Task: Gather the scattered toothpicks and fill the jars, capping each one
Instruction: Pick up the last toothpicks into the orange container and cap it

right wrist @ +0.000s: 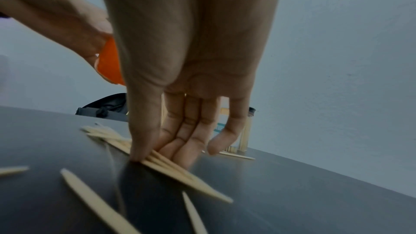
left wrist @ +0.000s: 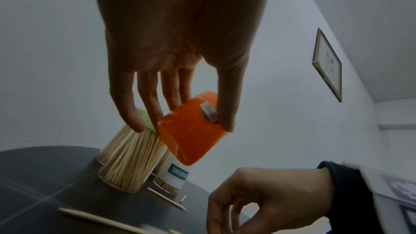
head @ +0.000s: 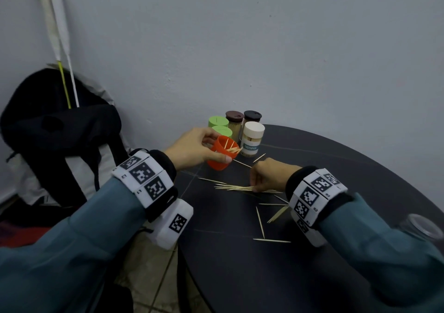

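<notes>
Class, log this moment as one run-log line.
left hand: holds tilted orange jar | right hand: pinches toothpick bundle on table

The white-capped jar (head: 251, 139) on the counter (head: 312, 252) carries a white label with a teal band that reads "TOOTHPICK" in white capitals; in the left wrist view the same word (left wrist: 180, 171) runs up the label. The white bands on both wrists bear black-and-white square code markers (head: 142, 172) with small printed characters beside them, too small to read surely. The sticker on the orange jar (left wrist: 191, 134) is illegible.
</notes>
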`<state>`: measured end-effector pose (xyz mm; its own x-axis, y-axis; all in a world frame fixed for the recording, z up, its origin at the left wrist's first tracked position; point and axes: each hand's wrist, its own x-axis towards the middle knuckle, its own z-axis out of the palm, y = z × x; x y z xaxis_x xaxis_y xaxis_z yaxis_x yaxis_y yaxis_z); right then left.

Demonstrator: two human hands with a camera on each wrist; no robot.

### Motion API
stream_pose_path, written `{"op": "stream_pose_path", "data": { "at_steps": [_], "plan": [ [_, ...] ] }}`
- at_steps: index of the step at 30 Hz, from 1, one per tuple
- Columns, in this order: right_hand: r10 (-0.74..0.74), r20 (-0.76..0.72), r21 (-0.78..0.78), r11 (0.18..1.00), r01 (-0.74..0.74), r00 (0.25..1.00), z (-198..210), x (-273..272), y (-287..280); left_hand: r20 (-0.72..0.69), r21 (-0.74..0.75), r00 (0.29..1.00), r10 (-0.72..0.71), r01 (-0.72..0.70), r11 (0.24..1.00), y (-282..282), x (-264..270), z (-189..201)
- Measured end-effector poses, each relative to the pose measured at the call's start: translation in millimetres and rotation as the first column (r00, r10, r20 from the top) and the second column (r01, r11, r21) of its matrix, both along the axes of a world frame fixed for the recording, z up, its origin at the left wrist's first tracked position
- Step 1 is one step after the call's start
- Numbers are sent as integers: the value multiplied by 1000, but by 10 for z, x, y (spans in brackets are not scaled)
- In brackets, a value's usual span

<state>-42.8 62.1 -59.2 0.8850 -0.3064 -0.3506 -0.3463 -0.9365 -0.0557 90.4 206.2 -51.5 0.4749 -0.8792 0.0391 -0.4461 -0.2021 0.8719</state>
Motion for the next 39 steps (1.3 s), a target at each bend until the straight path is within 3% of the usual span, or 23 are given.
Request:
{"op": "stream_pose_path", "data": {
  "at_steps": [14,21,27,30,36,39],
  "plan": [
    [-129,-27,-83,988,127,991,34,-295,-106,19,19,999,-36,36,999,-196,-175,45],
    [-177,194,40,984,173,965,269,-579,-235,30,-3,995,-94,95,996,-367,-285,30],
    [-197,297,-10,978,210,934,514,-798,-325,55,-16,993,-108,109,994,-513,-358,-8],
    [-171,322,-66,977,202,931,672,-831,-284,66,0,991,-114,114,993,-562,-407,-26],
    [-36,134,-317,945,77,990,833,-594,-51,83,8,987,-137,137,991,-630,-487,-47],
    [7,172,-270,962,41,985,858,-457,-3,70,-1,986,-150,150,989,-653,-505,-63]
  ]
}}
